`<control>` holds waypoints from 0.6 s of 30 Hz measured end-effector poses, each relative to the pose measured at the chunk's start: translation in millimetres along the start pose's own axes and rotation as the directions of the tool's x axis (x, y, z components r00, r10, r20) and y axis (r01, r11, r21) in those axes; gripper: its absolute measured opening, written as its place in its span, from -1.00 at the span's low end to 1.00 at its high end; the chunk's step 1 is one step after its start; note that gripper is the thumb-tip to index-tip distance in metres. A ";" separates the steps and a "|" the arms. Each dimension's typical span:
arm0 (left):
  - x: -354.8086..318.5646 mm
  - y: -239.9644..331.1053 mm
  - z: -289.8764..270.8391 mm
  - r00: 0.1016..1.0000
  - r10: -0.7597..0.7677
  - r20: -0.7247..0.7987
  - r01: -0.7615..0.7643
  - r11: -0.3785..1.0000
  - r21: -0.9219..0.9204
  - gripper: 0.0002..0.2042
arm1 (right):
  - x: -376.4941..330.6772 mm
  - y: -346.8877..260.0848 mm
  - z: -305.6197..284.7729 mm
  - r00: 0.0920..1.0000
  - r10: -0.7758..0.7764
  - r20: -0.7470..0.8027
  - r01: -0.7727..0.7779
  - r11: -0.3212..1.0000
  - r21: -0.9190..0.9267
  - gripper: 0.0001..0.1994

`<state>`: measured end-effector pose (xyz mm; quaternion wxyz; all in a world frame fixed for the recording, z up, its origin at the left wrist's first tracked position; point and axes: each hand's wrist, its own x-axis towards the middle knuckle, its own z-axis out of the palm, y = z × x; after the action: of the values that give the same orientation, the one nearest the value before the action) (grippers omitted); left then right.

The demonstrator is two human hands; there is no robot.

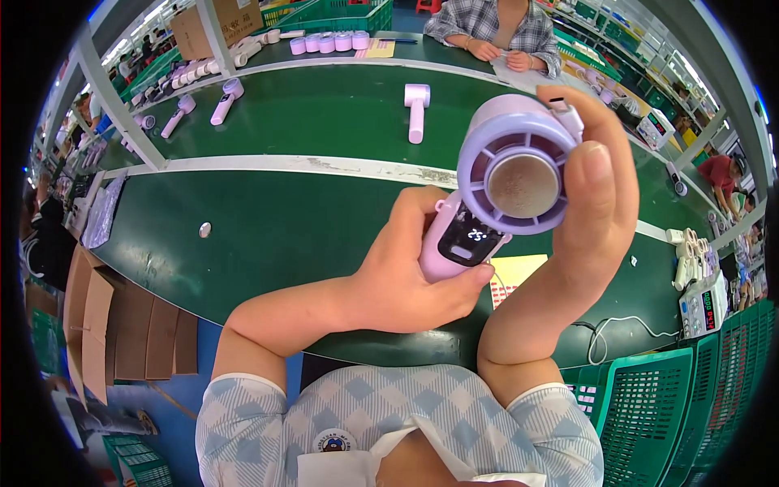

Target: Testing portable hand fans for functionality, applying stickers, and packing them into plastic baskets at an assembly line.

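Left hand [406,280] clenched on handle, right hand [596,191] pinching round head of lilac handheld fan [495,195], held above green tabletop [308,219] | likely light, stiff, smooth plastic; grille looks fragile, handle the safest hold | yellow card [519,272] beneath fan | brown cardboard boxes [105,325] left.

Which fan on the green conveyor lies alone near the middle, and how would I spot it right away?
Look at the far green belt, beyond the pale dividing strip. Near its middle lies a pale lilac handheld fan, handle pointing toward the wearer. Unlike the fans clustered at the belt's left end, it lies alone, straight above the fan held in both hands.
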<state>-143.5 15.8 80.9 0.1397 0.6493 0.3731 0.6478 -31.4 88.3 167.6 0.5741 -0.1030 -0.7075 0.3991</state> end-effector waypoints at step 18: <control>-3.3 22.9 -4.4 0.934 -0.281 0.219 0.356 0.736 -0.575 -0.56 | -0.6 -5.0 15.0 0.984 0.129 -0.121 -0.132 0.991 -0.016 -0.54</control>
<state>-140.3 -3.3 94.2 0.4709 0.5332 0.2425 0.6596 -43.0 77.9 170.2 0.5866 -0.1798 -0.6684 0.4205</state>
